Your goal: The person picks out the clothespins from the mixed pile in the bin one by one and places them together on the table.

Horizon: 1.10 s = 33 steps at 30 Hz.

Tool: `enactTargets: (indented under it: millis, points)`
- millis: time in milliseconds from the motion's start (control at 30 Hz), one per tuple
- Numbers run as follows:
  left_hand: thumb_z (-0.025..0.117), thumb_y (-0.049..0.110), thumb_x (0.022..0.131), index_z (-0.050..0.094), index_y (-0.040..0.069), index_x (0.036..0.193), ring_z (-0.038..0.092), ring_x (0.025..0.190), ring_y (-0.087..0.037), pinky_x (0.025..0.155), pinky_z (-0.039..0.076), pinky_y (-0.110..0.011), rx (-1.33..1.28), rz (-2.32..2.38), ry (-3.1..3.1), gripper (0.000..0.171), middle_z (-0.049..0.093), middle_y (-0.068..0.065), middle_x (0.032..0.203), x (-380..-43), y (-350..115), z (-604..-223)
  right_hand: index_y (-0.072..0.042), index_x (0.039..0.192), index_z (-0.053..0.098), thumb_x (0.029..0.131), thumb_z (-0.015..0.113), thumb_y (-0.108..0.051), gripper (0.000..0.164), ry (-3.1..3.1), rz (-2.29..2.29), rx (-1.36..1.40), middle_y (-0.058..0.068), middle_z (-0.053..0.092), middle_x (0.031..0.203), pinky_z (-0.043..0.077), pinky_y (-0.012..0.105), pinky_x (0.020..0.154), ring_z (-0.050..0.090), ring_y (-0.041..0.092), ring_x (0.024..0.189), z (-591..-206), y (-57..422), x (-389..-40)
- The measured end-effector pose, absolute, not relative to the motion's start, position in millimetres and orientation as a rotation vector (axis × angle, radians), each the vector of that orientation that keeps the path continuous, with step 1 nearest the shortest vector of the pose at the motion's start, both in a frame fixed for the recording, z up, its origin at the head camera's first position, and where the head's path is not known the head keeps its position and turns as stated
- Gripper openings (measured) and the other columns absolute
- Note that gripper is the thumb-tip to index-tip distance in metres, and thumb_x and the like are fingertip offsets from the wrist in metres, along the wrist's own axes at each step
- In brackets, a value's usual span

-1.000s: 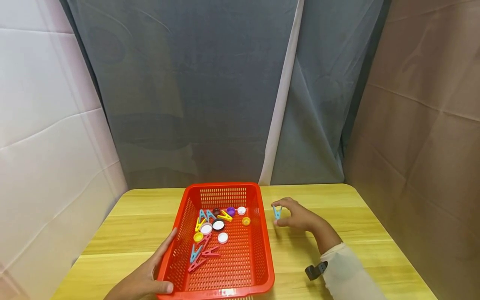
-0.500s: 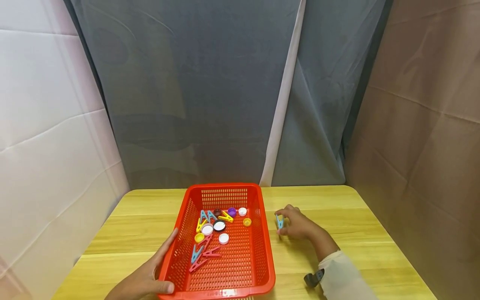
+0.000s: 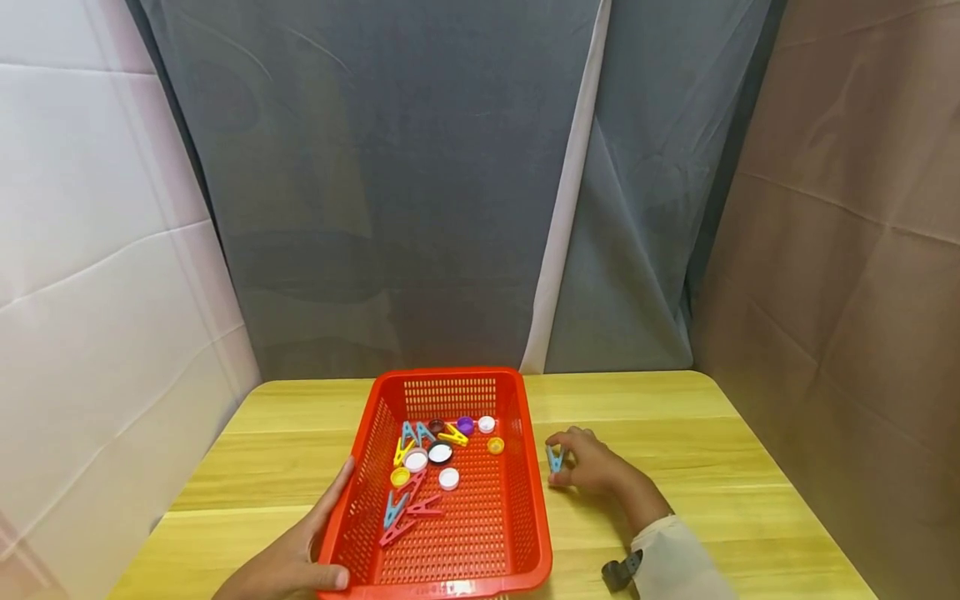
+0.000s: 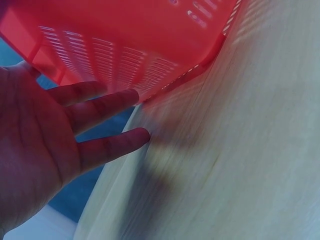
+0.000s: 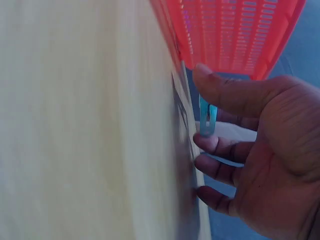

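My right hand pinches a light blue clothespin between thumb and fingers, close over the table right of the red basket. In the right wrist view the clothespin shows below the thumb, while the other fingers curve loosely. My left hand rests against the basket's near left corner, thumb at the front rim and a finger along the left side. The left wrist view shows its fingers straight and spread beside the perforated wall. Inside the basket lie blue, yellow and pink clothespins and several bottle caps.
A wooden table bears the basket. Grey cloth hangs behind it, with a white cloth at the left and a brownish one at the right. A black strap device sits at the right wrist.
The right hand has moved down and slightly nearer to me with the blue clothespin, which is still beside the basket. The left hand and the basket stay nearly in place.
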<state>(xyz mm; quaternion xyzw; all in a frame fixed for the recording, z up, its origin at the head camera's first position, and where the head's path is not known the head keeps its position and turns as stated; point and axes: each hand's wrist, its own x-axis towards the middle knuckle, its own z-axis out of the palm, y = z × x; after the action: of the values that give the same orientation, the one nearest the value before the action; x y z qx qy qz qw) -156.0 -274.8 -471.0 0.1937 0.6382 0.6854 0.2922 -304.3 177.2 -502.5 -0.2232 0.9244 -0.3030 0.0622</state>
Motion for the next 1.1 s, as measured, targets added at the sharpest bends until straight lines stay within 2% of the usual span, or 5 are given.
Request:
enactTargets:
  millis: [333, 633, 800, 967, 1100]
  points:
    - [0.069, 0.013, 0.091, -0.018, 0.054, 0.15, 0.046, 0.133, -0.041, 0.098, 0.053, -0.052, 0.459, 1.84, 1.764, 0.112, -0.011, -0.021, 0.162, -155.0, -274.5, -474.9, -0.019, 0.128, 0.063, 0.078, 0.084, -0.028, 0.055, 2.846, -0.93, -0.585, -0.003, 0.053, 0.114, 0.04, 0.042, 0.086, 0.044, 0.021, 0.106, -512.9, 173.1, -304.0]
    - [0.068, 0.013, 0.091, -0.018, 0.052, 0.151, 0.047, 0.132, -0.041, 0.098, 0.053, -0.053, 0.493, 1.858, 1.741, 0.112, -0.013, -0.025, 0.161, -155.2, -275.7, -476.6, -0.023, 0.126, 0.064, 0.079, 0.083, -0.028, 0.052, 2.868, -0.933, -0.574, -0.008, 0.053, 0.113, 0.034, 0.039, 0.086, 0.04, 0.018, 0.111, -522.1, 171.3, -304.7]
    - [0.067, 0.014, 0.092, -0.021, 0.049, 0.151, 0.051, 0.129, -0.041, 0.096, 0.054, -0.053, 0.528, 1.856, 1.748, 0.111, -0.014, -0.033, 0.158, -154.9, -276.3, -476.8, -0.022, 0.125, 0.065, 0.077, 0.084, -0.028, 0.052, 2.849, -1.025, -0.573, -0.008, 0.055, 0.111, 0.035, 0.05, 0.095, 0.041, 0.019, 0.113, -526.0, 172.3, -305.9]
    - [0.069, 0.014, 0.09, -0.017, 0.054, 0.15, 0.051, 0.129, -0.042, 0.097, 0.053, -0.053, 0.459, 1.864, 1.751, 0.112, -0.009, -0.029, 0.16, -155.3, -274.2, -476.9, -0.022, 0.123, 0.066, 0.074, 0.087, -0.028, 0.054, 2.848, -1.097, -0.566, -0.007, 0.057, 0.116, 0.034, 0.06, 0.101, 0.042, 0.02, 0.116, -531.6, 175.1, -306.6]
    - [0.069, 0.014, 0.09, -0.017, 0.053, 0.151, 0.049, 0.13, -0.042, 0.097, 0.054, -0.052, 0.475, 1.863, 1.763, 0.112, -0.008, -0.028, 0.161, -155.6, -273.2, -476.2, -0.022, 0.123, 0.066, 0.073, 0.087, -0.028, 0.054, 2.825, -1.152, -0.562, -0.006, 0.057, 0.12, 0.027, 0.067, 0.107, 0.041, 0.022, 0.12, -534.3, 176.8, -308.1]
